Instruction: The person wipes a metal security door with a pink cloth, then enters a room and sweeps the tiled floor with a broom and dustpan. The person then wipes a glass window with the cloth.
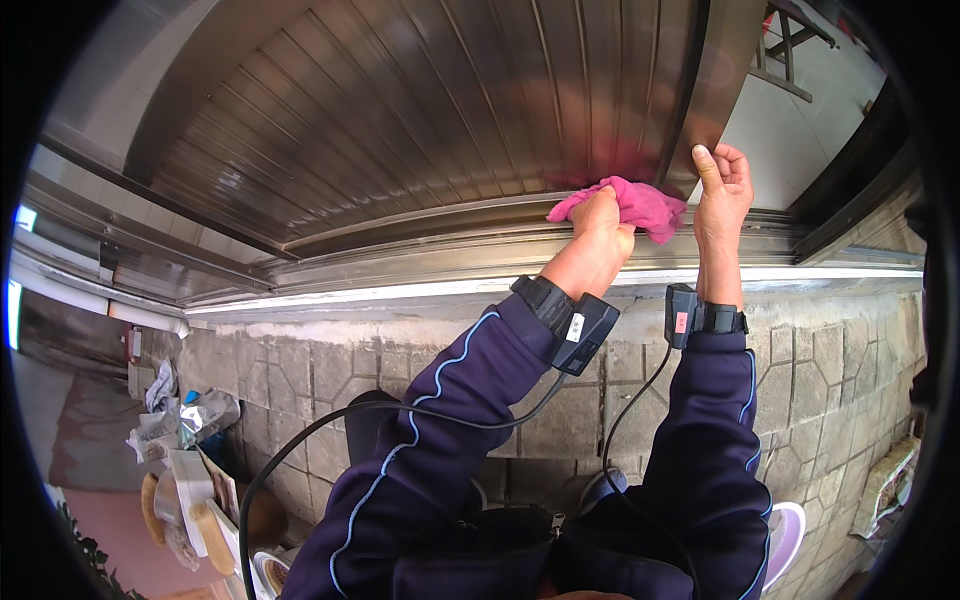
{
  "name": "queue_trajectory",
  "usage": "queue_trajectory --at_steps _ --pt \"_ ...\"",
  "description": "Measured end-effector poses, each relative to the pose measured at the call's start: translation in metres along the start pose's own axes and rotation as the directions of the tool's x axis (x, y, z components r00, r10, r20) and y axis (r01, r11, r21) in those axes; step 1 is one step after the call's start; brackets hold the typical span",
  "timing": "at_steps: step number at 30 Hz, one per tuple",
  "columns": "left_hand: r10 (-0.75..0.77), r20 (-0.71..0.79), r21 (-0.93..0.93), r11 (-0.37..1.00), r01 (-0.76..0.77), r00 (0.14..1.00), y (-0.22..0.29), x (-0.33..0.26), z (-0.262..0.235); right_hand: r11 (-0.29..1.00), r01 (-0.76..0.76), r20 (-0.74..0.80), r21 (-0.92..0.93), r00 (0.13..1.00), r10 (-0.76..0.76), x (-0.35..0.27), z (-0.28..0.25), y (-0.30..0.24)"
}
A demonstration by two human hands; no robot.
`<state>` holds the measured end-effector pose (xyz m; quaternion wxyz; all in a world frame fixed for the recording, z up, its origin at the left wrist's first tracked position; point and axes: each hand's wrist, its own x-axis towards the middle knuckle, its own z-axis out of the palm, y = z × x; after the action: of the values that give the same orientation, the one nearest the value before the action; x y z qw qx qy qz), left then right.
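- head view: the left hand [597,232] has its fingers bunched round a pink cloth [652,208], closed on it.
- the cloth lies crumpled at the foot of the ribbed metal door [430,110], over the rail [410,233], near the corner by the door's edge.
- the right hand [722,200] is up beside that edge, thumb raised and fingers loosely curled; whether it grips the edge or only rests there, i cannot tell.
- the step in hand looks like wiping the door's foot and the rail; how much is done, the metal does not show.
- the next move likely calls for keeping the cloth pressed into the groove and drawing it along, with the right hand steadying the door.
- the narrow corner could catch the cloth, and the door's edge could pinch fingers if it slides.
- a black cable [345,408] runs from the left wrist's box [585,335], another from the right's [681,316]; both could snag on a long sweep.
- around: paving [540,400] below, a stool [786,60] past the opening, a plastic bag [212,414] at far left, a purple-rimmed basin [790,540] by the right sleeve.
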<state>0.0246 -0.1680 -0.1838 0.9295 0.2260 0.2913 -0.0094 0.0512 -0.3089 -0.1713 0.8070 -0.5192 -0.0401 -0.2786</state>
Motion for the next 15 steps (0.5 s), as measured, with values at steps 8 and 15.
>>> queue_trajectory --at_steps 8,15 --pt "0.021 0.299 0.347 0.929 -0.129 0.954 0.082 0.026 -0.073 0.998 -0.036 0.014 0.042 0.999 0.035 0.001 0.0 -0.002" --pt "0.213 0.275 0.196 0.942 -0.272 0.937 0.137 -0.06 -0.093 0.999 -0.04 0.011 0.027 0.999 0.04 0.001 0.001 -0.002"
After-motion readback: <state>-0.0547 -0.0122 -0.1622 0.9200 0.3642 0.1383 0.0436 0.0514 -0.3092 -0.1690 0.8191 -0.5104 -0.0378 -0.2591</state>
